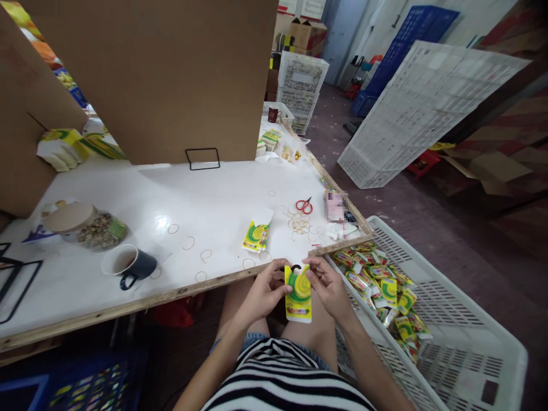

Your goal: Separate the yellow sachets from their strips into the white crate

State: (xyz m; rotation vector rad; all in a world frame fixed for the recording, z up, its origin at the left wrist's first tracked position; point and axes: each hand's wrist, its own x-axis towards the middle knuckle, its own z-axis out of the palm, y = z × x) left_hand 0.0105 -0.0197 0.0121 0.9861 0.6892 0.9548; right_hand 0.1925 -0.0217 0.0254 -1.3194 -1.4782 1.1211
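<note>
Just off the table's front edge, above my lap, a yellow and green printed card packet (298, 297) is held upright between both hands. My left hand (266, 288) pinches its left side, thumb on the front. At its upper right corner, the fingers of my right hand (327, 284) are closed. A small black curved piece (296, 268) shows at the card's top edge; what it is I cannot tell. On the table beyond lies a small stack of similar cards (257, 233). Rubber bands (299, 224) lie in a loose pile to its right, near red-handled scissors (304, 205).
A dark mug (141, 266) and a lidded jar (100, 228) stand at the left of the white table (222, 194). To my right, a white crate (462, 342) holds many packets. Cardboard (180, 80) rises behind the table. White crates (423, 108) stand stacked on the floor.
</note>
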